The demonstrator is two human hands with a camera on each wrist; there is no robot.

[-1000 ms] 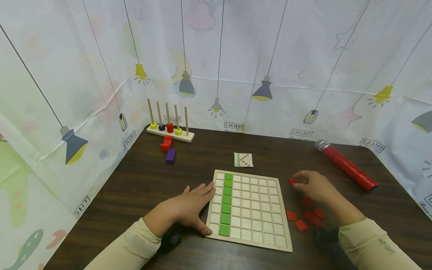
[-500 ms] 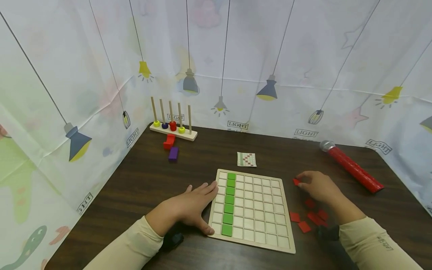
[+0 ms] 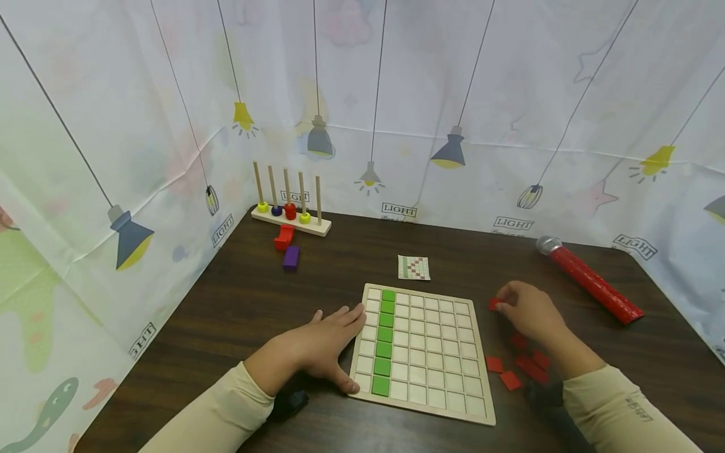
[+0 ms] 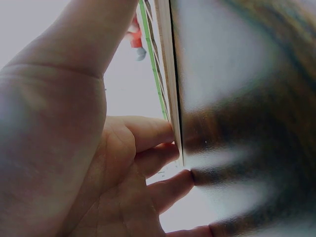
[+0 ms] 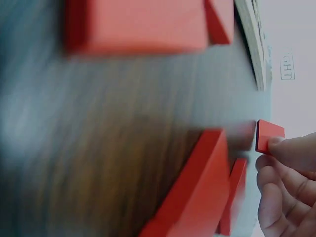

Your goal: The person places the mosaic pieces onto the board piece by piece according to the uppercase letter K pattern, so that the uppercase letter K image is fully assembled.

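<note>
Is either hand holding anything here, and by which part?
The right hand pinches a small red tile by one edge, at its fingertips. The left hand holds nothing; it rests flat against the left edge of the wooden grid board.

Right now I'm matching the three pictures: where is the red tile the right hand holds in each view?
Head: red tile at the right hand's fingertips, right of the wooden board.
Left wrist: not in it.
Right wrist: red tile at right, pinched by fingertips.
Shared landmark: wooden board edge.
</note>
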